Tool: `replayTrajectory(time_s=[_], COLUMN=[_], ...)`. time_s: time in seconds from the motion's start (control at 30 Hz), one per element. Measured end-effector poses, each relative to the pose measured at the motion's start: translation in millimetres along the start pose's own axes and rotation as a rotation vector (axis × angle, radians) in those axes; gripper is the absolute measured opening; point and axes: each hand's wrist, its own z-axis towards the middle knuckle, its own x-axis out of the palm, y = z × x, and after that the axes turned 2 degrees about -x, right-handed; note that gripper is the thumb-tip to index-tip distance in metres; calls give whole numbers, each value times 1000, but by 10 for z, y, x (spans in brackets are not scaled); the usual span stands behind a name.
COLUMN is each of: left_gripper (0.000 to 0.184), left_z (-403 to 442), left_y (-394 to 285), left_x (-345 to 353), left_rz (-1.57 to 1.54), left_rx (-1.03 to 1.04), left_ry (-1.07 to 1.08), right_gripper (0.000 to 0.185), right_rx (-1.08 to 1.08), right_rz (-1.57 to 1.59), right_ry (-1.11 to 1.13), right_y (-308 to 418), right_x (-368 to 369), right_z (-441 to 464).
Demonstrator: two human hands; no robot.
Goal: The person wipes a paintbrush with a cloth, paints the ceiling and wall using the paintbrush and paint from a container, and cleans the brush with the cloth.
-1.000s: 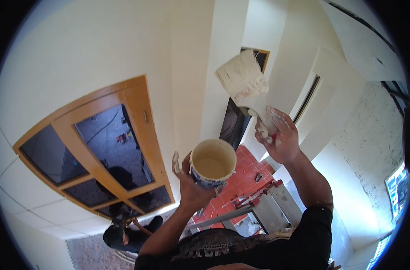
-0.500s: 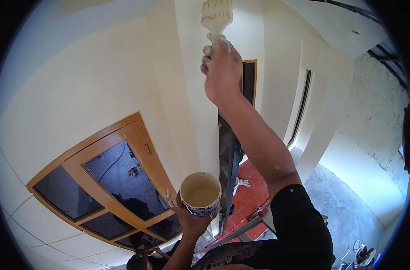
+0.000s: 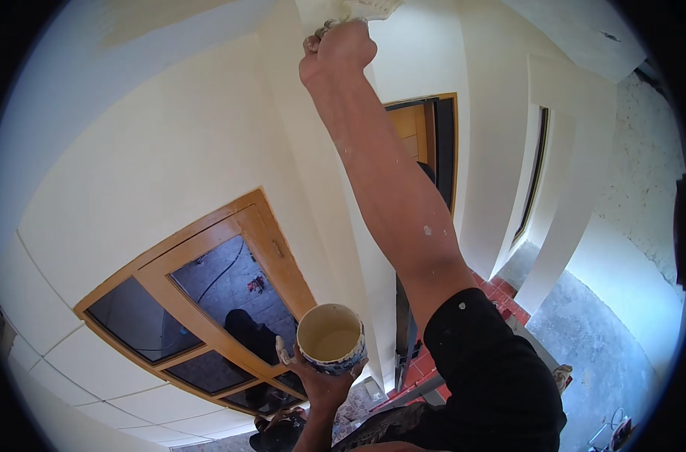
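With the right hand [image 3: 341, 47] curled round a wide, cream-coated brush [image 3: 373, 9] at top centre, the left hand [image 3: 328, 386], cupping the round, blue-and-white pot [image 3: 339, 366] of cream paint at lower centre, could tip it if attention stays overhead, splashing the brown wooden frame [image 3: 264, 233].

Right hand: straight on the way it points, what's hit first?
Probably the pale wall ahead, likely met by the brush in the right hand. Depth is unclear; can't tell whether the brush touches it now.
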Motion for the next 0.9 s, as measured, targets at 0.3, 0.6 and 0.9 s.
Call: replayTrajectory(time_s=[0.3,0.6,0.9], left_gripper=[127,130,133], left_z=[-65,-94,-118], left_y=[-119,-227,-82], left_x=[-83,-80,-30], left_rz=[98,-7,-4], left_rx=[-46,-95,-73], left_ry=[-6,-6,26], right_gripper=[15,21,25], right_rx=[44,81,-137], right_rz=[188,287,-152], right_ry=[253,136,85], right_y=[4,9,-444], right_x=[-16,-109,-351], right_z=[299,91,-117])
